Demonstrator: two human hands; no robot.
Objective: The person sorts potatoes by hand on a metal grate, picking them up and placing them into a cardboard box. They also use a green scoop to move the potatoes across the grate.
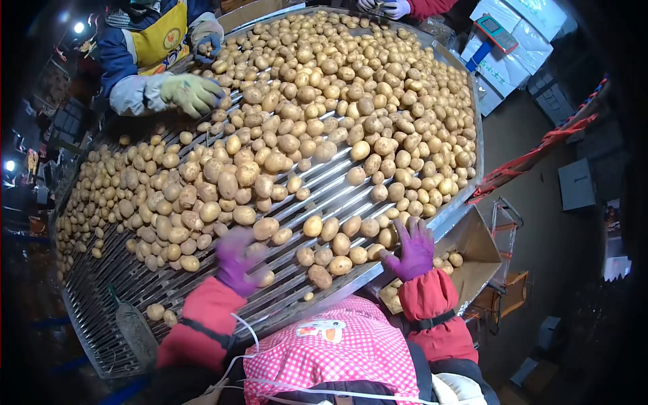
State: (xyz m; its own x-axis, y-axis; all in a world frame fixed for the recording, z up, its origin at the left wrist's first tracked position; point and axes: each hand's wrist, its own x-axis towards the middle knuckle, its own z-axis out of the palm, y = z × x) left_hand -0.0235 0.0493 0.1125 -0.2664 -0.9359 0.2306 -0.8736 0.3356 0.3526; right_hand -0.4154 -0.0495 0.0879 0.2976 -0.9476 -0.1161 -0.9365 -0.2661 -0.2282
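Observation:
My left hand (241, 262), in a purple glove, is blurred by motion over the slatted metal table (297, 253), beside potatoes at its near side. What its fingers hold, if anything, cannot be made out. My right hand (413, 253), also purple-gloved, lies with fingers spread at the table's near right edge, against the potatoes (369, 227) there. A large heap of potatoes (324, 74) covers much of the slats. Below my right hand, a cardboard box (476, 253) holds some potatoes.
A co-worker's gloved hand (192, 94) reaches over the heap at upper left; another person's hands (395, 8) show at the top. A metal scoop (135, 331) lies at lower left. White boxes (499, 67) and a red strap (540, 148) are at right.

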